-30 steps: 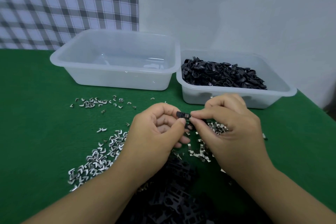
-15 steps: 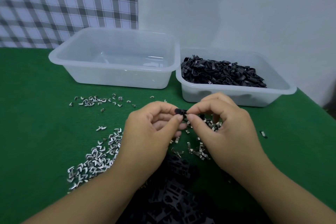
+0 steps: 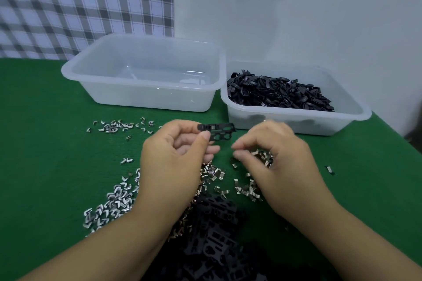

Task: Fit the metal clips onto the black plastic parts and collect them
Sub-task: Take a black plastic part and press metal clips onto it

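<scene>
Right hand (image 3: 275, 162) pulled off black part (image 3: 222, 132), grip unclear, left hand (image 3: 173, 162) pinching its end

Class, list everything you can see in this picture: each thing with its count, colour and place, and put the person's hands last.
left tub: one, translucent white, back left of the cloth
right tub: one, translucent white, back right
looped black pieces: many, black, heaped in the right tub
metal clips: many, silver, scattered on the cloth
flat black parts: a pile, black, near edge between the forearms
held black part: one, black, raised above the cloth
green cloth: one, green, covering the table
checked fabric: one, grey and white, behind left
wall: one, pale grey, behind
left hand: pinches the held black part
right hand: fingers curled above clips; blurred, contents unclear
</scene>
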Demonstrator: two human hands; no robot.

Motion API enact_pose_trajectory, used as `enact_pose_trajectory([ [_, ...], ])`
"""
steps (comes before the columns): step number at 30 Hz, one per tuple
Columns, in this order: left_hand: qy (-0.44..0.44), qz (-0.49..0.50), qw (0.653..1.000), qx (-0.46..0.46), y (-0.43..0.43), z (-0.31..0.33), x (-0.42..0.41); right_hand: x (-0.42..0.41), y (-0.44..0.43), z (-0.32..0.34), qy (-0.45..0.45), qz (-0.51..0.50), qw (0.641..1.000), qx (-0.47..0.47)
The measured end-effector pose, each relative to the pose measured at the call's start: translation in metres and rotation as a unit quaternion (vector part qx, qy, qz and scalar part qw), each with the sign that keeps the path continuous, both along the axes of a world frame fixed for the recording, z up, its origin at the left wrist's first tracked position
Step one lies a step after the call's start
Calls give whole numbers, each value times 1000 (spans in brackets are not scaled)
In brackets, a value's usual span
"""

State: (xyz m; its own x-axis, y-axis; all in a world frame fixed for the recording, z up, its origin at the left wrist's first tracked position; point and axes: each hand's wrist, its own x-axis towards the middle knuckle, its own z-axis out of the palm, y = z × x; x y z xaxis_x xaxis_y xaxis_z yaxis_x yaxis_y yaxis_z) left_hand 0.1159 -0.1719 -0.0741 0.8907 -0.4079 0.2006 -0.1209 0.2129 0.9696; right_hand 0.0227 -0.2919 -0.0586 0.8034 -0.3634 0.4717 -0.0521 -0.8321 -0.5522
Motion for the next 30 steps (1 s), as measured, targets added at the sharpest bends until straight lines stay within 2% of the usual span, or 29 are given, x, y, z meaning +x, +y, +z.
enact_pose_trajectory([
  [4,3,7,1000,3,-1,-2,1,3,2,-7,131,31,990,-45],
  [9,2,3,1000,4,-2,-3,1,8,5,-9,164,26,985,-54],
  [17,8,0,1000,1,-2,-2,0,6,7,-11,134,34,985,-107],
  [23,-5,8,1000,20,-1,-4,1,4,1,-11,85,-6,986,-141],
  [26,-39,11,997,58,1,-5,0,3,0,-10,33,-35,996,-71],
  [30,-83,2,991,102,1,-7,-1,2,-1,-1,-106,-69,983,135],
])
